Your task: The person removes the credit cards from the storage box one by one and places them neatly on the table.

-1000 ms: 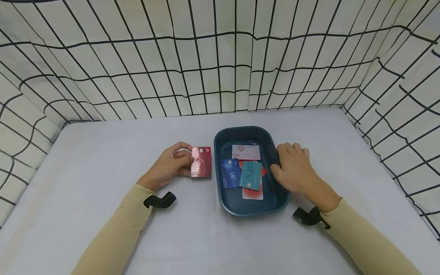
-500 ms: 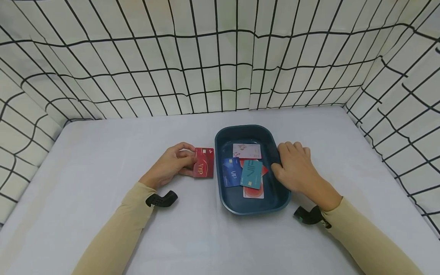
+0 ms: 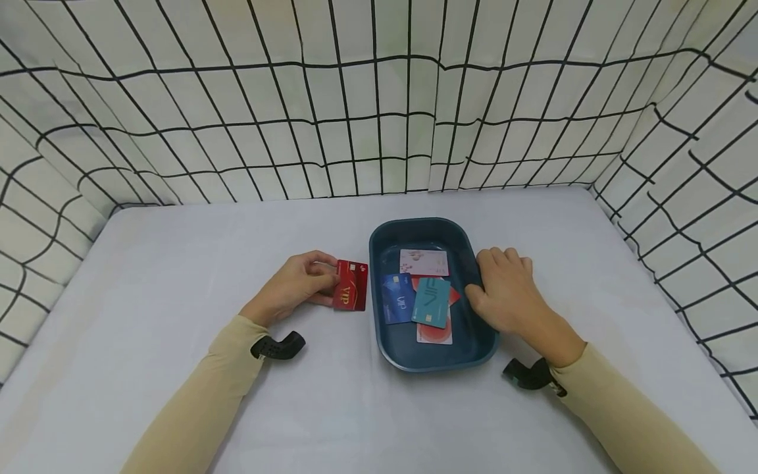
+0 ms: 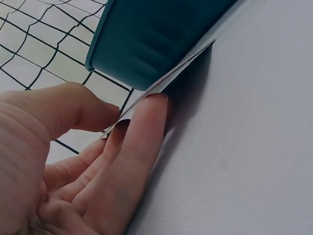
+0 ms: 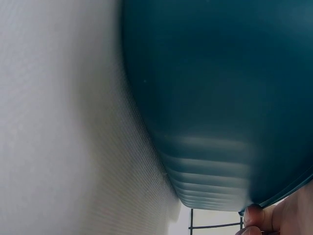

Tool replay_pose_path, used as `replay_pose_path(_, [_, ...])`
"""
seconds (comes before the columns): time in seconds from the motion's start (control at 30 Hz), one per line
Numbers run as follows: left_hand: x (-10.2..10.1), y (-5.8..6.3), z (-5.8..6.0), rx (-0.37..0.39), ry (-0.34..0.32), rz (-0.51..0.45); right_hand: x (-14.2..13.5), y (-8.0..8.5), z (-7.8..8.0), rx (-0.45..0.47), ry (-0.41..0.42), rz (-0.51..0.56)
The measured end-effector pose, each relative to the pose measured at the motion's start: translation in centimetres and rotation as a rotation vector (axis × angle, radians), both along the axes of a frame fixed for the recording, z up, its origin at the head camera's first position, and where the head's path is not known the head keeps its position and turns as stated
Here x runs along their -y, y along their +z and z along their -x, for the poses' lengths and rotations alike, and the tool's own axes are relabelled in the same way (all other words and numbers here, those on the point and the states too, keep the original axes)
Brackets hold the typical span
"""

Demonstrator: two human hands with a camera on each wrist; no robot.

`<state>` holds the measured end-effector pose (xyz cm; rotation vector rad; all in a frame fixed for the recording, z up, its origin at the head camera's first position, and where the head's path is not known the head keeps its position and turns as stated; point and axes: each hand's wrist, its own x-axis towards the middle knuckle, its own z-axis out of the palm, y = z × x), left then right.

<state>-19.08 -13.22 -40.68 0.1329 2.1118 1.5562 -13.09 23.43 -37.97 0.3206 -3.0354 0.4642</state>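
My left hand [image 3: 296,284] pinches a red VIP card [image 3: 353,286] between thumb and fingers, just left of a dark blue-teal plastic tray [image 3: 435,361]. In the left wrist view the card [image 4: 168,74] shows edge-on, thumb on one face and fingers on the other, close over the cloth. My right hand [image 3: 508,289] grips the tray's right rim, fingertips over the far side and thumb on the inner side. Inside the tray lie a pale pink card [image 3: 424,262], a blue VIP card [image 3: 397,299], a teal VIP card [image 3: 431,301] and partly covered red-patterned cards [image 3: 435,334].
A white cloth [image 3: 177,263] covers the table. White walls with a black grid [image 3: 355,99] rise behind and at both sides. Each wrist carries a black camera mount, on the left [image 3: 278,345] and on the right [image 3: 529,374].
The red card has shifted slightly right toward the tray and its tilt has changed, losing its glare. My right hand stays on the tray rim, and the cards inside lie as before.
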Motion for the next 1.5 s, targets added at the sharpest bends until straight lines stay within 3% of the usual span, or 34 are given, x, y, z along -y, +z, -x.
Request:
replay_pose_path(0.4, [0.1, 0.7, -0.3, -0.016, -0.030, 0.059, 0.0, -0.2, 0.1, -0.012, 0.003, 0.000])
replay_pose_path(0.93, [-0.4, 2.1, -0.7, -0.083, -0.047, 0.332, -0.1, -0.2, -0.1, -0.007, 0.006, -0.001])
replay_pose_path(1.23, [-0.2, 3.2, -0.6, -0.232, -0.096, 0.474, 0.0, -0.2, 0.0, -0.008, 0.004, 0.002])
replay_pose_path(1.5, [-0.2, 4.7, -0.7, -0.306, -0.113, 0.506, 0.1, 0.0, -0.1, -0.018, 0.002, -0.001])
